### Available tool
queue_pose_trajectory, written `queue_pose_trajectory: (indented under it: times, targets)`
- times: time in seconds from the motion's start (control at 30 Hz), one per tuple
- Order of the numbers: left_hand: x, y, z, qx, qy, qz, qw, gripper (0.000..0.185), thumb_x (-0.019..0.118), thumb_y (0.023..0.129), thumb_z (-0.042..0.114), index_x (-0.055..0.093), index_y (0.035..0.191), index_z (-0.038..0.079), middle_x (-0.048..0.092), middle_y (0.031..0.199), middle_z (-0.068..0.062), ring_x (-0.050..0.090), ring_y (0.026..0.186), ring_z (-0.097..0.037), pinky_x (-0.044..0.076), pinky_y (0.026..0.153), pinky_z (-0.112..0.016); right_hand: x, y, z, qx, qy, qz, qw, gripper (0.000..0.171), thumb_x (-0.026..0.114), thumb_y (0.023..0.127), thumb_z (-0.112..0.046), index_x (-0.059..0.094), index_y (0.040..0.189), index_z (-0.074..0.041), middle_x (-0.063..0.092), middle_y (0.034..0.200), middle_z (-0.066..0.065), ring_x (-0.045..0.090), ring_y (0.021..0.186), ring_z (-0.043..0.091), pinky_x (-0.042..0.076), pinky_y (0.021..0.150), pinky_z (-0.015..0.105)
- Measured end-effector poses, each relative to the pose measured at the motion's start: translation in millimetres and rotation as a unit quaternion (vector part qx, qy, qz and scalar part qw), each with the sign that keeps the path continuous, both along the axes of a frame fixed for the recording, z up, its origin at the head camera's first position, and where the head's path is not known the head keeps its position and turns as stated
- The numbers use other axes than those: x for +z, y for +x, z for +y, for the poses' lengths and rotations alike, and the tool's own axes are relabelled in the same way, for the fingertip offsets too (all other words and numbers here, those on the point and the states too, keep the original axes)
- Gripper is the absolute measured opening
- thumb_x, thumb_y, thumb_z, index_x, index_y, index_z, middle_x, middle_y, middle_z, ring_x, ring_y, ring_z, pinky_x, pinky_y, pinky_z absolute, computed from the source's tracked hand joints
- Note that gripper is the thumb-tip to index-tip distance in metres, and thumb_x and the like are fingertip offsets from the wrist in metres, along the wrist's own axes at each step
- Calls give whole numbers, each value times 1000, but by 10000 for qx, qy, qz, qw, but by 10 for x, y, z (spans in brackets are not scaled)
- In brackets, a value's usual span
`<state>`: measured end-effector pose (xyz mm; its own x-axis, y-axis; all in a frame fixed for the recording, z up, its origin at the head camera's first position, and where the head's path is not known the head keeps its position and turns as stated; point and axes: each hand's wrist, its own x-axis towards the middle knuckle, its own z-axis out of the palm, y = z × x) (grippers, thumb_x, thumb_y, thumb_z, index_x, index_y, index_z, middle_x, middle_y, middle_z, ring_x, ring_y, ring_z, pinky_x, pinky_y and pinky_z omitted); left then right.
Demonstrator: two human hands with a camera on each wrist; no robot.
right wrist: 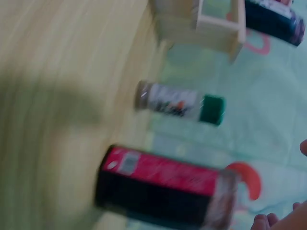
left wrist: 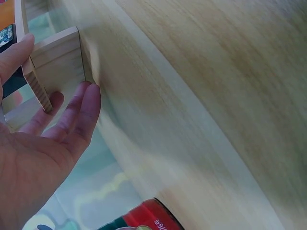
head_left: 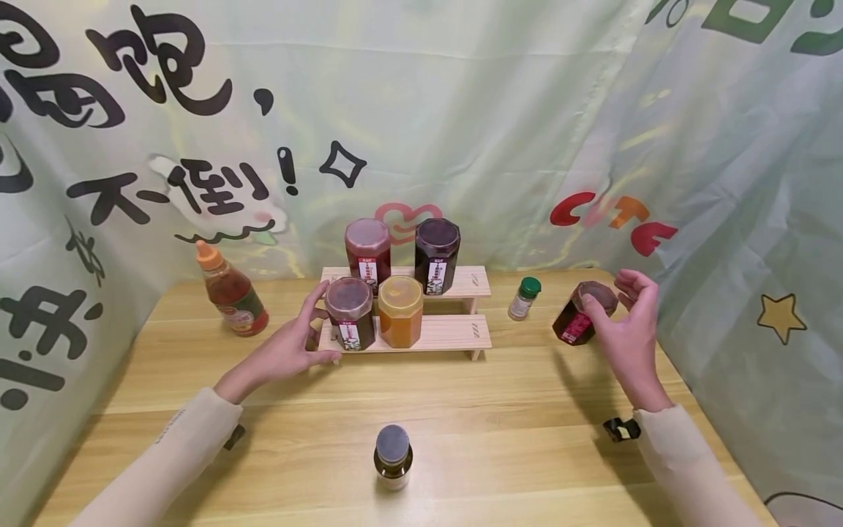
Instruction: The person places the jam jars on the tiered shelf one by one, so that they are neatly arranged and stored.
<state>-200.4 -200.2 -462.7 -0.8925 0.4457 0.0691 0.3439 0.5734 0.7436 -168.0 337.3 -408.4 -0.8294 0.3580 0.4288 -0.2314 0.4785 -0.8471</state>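
The person's right hand (head_left: 627, 333) hovers at a dark jar with a red label (head_left: 582, 313), which stands on the wooden table (head_left: 527, 410) well apart from the stepped wooden rack (head_left: 454, 333). Its fingers are spread wide and loosely curved around the lid, thumb on the near side, with no firm grip that I can make out. The left hand (head_left: 293, 344) rests at the rack's left end with relaxed, nearly straight fingers (left wrist: 79, 108) against the lower step, just beside the front dark jar (head_left: 349, 312) and holding nothing. I judge the step in hand to be the reach for the lone jar. The next move calls for the fingers to close evenly around its faceted sides, clearing the small green-capped bottle (head_left: 523, 298) just beyond the fingertips.
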Motion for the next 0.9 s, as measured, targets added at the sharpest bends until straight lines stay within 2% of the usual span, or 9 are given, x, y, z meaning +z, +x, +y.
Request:
queue_pose_trajectory:
  times: [0.1, 0.3, 0.37, 0.43, 0.53, 0.6, 0.7, 0.8, 0.9]
  targets:
    - [-7, -9, 9, -6, -4, -5, 10000, 131, 94, 90, 18, -5, 176, 30, 62, 144, -23, 71, 91, -21, 57, 75, -42, -93, -61, 132, -50, -60, -257, 9996, 73, 78, 98, -17, 36, 158, -15, 42, 147, -1, 42, 140, 21, 31, 118, 31]
    - [-5, -7, 3, -16, 13, 13, 10000, 131, 94, 90, 18, -5, 176, 30, 62, 144, -24, 70, 87, -20, 56, 73, -42, -231, -125, 308, 184, -131, -931, 9954, 91, 80, 98, -21, 20, 166, -17, 31, 162, 11, 33, 152, 30, 28, 121, 41]
    - [-2, -3, -3, -10, 11, 13, 10000, 130, 94, 90, 18, -4, 176, 30, 62, 144, -24, 70, 88, -20, 56, 74, -43, -264, -136, 348, 330, -90, -1181, 9924, 96, 80, 99, -22, 14, 169, -18, 28, 166, 15, 33, 153, 34, 29, 121, 40]
    - [-3, -3, -8, -7, 11, 15, 10000, 130, 93, 91, 18, -4, 176, 29, 62, 144, -24, 70, 88, -21, 56, 74, -44, -296, -149, 380, 474, 10, -1336, 9899, 100, 81, 99, -22, 10, 170, -17, 29, 166, 19, 39, 147, 34, 34, 117, 32]
    - [-10, -3, -9, 2, 10, -6, 10000, 129, 93, 91, 19, -4, 176, 29, 62, 144, -24, 69, 87, -21, 55, 74, -43, -341, -159, 423, 670, 110, -1451, 9871, 102, 81, 100, -17, 7, 171, -15, 34, 161, 21, 50, 133, 21, 42, 103, 18]
    - [-18, -7, -9, -2, 9, -27, 10000, 129, 94, 91, 20, -4, 176, 29, 62, 144, -24, 68, 85, -21, 55, 72, -43, -375, -166, 453, 798, 152, -1454, 9860, 102, 80, 100, -13, 7, 171, -12, 37, 156, 20, 51, 122, 10, 44, 95, 12]
    - [-21, -6, -7, -14, 25, -37, 10000, 129, 94, 91, 20, -4, 176, 30, 62, 144, -24, 67, 82, -20, 55, 70, -42, -434, -186, 496, 974, 253, -1457, 9842, 102, 79, 101, -9, 5, 171, -10, 41, 152, 21, 49, 118, 2, 44, 93, 10]
    - [-17, -8, -6, -20, 37, -32, 10000, 130, 94, 91, 20, -4, 176, 30, 62, 144, -24, 67, 83, -20, 55, 71, -42, -471, -203, 508, 1119, 334, -1444, 9826, 101, 79, 102, -11, 5, 171, -11, 42, 152, 25, 50, 123, 7, 44, 94, 10]
    - [-18, -8, -7, -7, 25, -21, 10000, 129, 94, 91, 20, -3, 176, 29, 62, 143, -24, 68, 85, -20, 55, 72, -43, -499, -217, 511, 1170, 362, -1430, 9821, 101, 79, 102, -13, 6, 172, -13, 39, 157, 27, 49, 133, 23, 43, 95, 9]
